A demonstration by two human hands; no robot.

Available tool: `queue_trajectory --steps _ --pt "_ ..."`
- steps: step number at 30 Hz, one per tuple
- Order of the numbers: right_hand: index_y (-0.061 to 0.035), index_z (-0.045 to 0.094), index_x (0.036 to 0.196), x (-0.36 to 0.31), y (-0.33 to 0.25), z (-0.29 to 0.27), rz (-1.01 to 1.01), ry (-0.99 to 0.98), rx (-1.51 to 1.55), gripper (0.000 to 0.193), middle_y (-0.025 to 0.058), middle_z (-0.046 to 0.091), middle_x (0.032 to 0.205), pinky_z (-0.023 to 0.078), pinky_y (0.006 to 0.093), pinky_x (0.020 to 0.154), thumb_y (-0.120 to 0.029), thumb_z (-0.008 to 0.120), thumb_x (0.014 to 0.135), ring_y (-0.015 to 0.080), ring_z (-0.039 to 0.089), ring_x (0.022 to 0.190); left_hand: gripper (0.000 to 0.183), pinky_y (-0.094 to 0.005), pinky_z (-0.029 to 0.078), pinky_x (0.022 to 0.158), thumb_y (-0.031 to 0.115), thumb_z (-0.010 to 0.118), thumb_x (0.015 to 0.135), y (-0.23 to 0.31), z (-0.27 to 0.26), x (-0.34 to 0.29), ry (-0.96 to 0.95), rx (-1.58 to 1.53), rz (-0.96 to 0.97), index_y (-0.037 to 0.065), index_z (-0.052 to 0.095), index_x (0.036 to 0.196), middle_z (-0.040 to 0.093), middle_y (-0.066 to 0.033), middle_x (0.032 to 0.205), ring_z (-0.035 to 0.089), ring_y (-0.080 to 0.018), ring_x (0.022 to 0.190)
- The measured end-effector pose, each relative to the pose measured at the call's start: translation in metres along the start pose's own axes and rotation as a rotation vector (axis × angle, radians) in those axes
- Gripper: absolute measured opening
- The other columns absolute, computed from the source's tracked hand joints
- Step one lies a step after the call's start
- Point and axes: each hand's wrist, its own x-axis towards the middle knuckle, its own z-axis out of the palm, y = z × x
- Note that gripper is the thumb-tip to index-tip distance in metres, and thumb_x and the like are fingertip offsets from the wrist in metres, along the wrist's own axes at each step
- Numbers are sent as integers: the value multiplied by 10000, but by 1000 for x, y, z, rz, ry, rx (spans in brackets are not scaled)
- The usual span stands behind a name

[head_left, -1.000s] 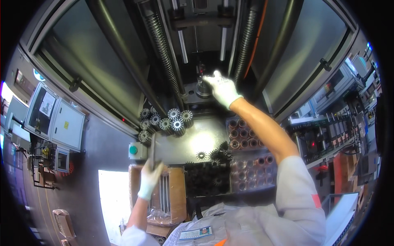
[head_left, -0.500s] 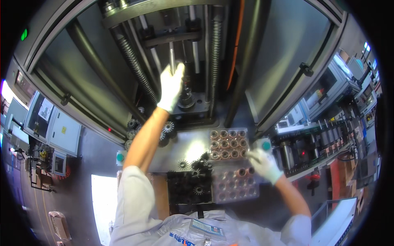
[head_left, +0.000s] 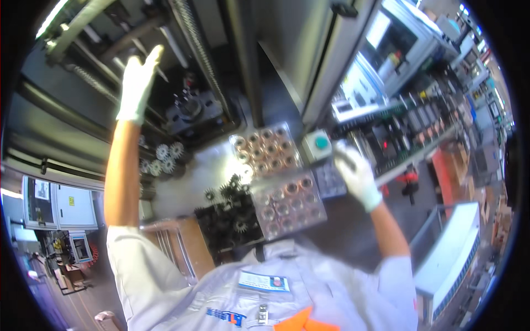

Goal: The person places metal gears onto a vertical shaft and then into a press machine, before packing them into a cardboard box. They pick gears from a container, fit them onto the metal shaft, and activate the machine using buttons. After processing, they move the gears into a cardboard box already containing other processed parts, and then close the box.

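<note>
"Where are your hands?"

"My left hand (head_left: 138, 86) is up inside the machine (head_left: 213, 108), thumb and forefinger spread. A slim rod (head_left: 163, 75) shows just past the fingers. It seems to pass between them, but the blur hides the contact, so I can't tell whether I'm gripping it."

"And where does the rod point?"

"It hangs tilted in this view, its lower end up and to the left of the round base (head_left: 190, 107). I see a gap between the two."

"What makes for good handling there?"

"To my mind, a light, steady pinch, the rod lined up with the machine's own upright bars, and my eyes on its lower end. A tilted rod could catch. I'd also want my forearm clear of the grey gear stacks (head_left: 163, 158), since my elbow reaches past them and a knock could topple one."

"Your right hand?"

"My right hand (head_left: 356, 174) is out beside the green button (head_left: 321, 143), fingers curled. There's a dark patch at the fingertips, and I can't tell if it's a part or a shadow. I'd watch that hand: brushing the button by accident with my left inside seems the worst slip here."

"Anything else close?"

"Copper-coloured rings (head_left: 270, 149) in a clear tray (head_left: 289, 134) on the surface (head_left: 181, 181), left of the button. Both hands are off them."
</note>
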Motion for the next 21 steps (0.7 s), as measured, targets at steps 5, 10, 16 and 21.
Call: queue_trajectory --steps 5,10,16,21 --pt "12 606 1277 41 13 -2 -296 232 -284 359 210 645 1252 488 385 1009 -11 580 920 344 620 1171 494 -325 477 989 272 719 907 60 6 -174 -333 -431 -60 -24 621 1291 655 -156 1251 622 -224 1125" --pt "-22 646 1162 37 87 26 -335 -120 -479 299 170 679 1130 514 438 921 -27 513 894 371 636 1029 322 -381 555 783 206 724 860 82 57 -304 -729 -342 130 61 703 1147 706 -153 1067 702 -290 905" --pt "-82 660 1167 -22 25 42 -636 -307 -467 291 117 661 1169 475 437 981 -143 606 888 317 598 1100 253 -442 517 647 247 628 870 97 121 -362 -683 61 469 106 616 1079 624 -139 949 649 -307 769" --pt "-62 667 1118 -72 18 68 -566 -520 -391 295 143 675 1129 514 416 922 -161 677 840 298 645 1064 193 -478 502 717 231 659 829 104 136 -349 -770 -33 345 69 640 932 581 -180 955 627 -354 867"
